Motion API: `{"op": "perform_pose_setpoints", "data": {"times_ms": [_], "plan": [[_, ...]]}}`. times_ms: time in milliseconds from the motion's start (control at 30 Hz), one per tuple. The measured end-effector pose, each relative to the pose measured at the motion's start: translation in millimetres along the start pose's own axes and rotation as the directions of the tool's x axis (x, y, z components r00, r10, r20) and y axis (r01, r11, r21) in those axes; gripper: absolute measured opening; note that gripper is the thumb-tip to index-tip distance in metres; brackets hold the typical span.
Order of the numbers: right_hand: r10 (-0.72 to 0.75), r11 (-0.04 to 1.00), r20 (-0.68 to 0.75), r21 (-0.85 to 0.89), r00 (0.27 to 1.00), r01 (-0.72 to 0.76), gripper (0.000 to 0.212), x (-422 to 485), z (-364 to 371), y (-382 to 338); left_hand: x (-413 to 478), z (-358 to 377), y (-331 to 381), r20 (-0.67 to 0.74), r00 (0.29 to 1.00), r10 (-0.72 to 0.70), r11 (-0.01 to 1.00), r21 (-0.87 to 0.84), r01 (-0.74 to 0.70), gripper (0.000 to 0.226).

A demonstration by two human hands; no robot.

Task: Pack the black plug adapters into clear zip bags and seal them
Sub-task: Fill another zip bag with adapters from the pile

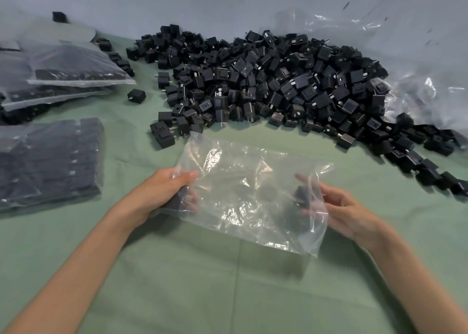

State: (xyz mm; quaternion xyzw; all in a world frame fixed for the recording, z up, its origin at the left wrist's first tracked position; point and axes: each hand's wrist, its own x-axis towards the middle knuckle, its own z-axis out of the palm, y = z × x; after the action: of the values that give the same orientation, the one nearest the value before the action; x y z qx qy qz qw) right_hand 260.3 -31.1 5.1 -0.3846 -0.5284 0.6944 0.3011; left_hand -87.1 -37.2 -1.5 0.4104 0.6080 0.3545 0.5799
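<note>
Your left hand (162, 194) grips the clear bag (250, 199), steadying it while your right hand (339, 212), loosely curled, slips adapters (302, 194) inside.

A pale green cloth (228, 295) with fold creases covers the surface. Behind it rises a plain grey-blue wall (202, 1), softly and evenly lit.
</note>
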Motion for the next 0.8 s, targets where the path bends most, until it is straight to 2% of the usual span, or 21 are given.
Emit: {"op": "perform_pose_setpoints", "data": {"times_ms": [133,233,300,367,467,500,533,567,633,667,700,767,800], "plan": [[-0.020,0.989,-0.008,-0.146,1.000,0.019,0.043,20,9,3,1,-2,1,0.022,1.000,0.017,0.998,0.053,-0.018,0.032],[-0.039,0.978,0.146,-0.196,0.988,0.068,0.059,52,28,-6,-1,-3,2,0.075,0.997,0.011,0.999,0.046,-0.015,0.032],[-0.021,0.950,0.313,-0.290,0.949,0.117,0.050,72,47,-13,-4,-3,3,0.111,0.994,0.008,0.998,0.062,-0.015,0.030],[-0.032,0.868,0.372,-0.451,0.928,0.210,0.038,89,65,-11,-6,-2,4,0.144,0.990,0.013,0.998,0.060,-0.021,0.031],[-0.176,0.604,0.195,-0.753,0.965,0.262,0.035,112,93,1,-6,-2,4,0.163,0.985,0.049,0.994,0.089,-0.064,0.044],[-0.220,0.563,0.169,-0.782,0.961,0.267,0.036,115,102,4,-7,-3,4,0.157,0.986,0.061,0.991,0.107,-0.078,0.049],[-0.271,0.581,0.165,-0.758,0.948,0.298,0.035,119,110,9,-6,-4,4,0.155,0.986,0.066,0.989,0.120,-0.085,0.052],[-0.282,0.653,0.162,-0.689,0.946,0.313,0.031,120,115,14,-6,-4,4,0.162,0.985,0.065,0.989,0.121,-0.085,0.050],[-0.244,0.855,0.119,-0.442,0.963,0.271,0.029,117,124,16,-7,-3,5,0.185,0.981,0.064,0.993,0.083,-0.080,0.037],[-0.215,0.924,0.105,-0.301,0.971,0.237,0.030,114,127,17,-7,-3,6,0.189,0.980,0.061,0.996,0.049,-0.072,0.034],[-0.195,0.959,0.080,-0.195,0.978,0.207,0.031,113,131,18,-8,-2,7,0.185,0.981,0.054,0.998,0.020,-0.058,0.034],[-0.185,0.968,0.042,-0.166,0.982,0.190,0.029,114,140,22,-8,-1,7,0.182,0.982,0.045,0.999,0.004,-0.047,0.035],[-0.183,0.957,-0.001,-0.227,0.983,0.178,0.029,113,142,20,-7,1,7,0.184,0.982,0.046,0.999,0.005,-0.047,0.035]]}}
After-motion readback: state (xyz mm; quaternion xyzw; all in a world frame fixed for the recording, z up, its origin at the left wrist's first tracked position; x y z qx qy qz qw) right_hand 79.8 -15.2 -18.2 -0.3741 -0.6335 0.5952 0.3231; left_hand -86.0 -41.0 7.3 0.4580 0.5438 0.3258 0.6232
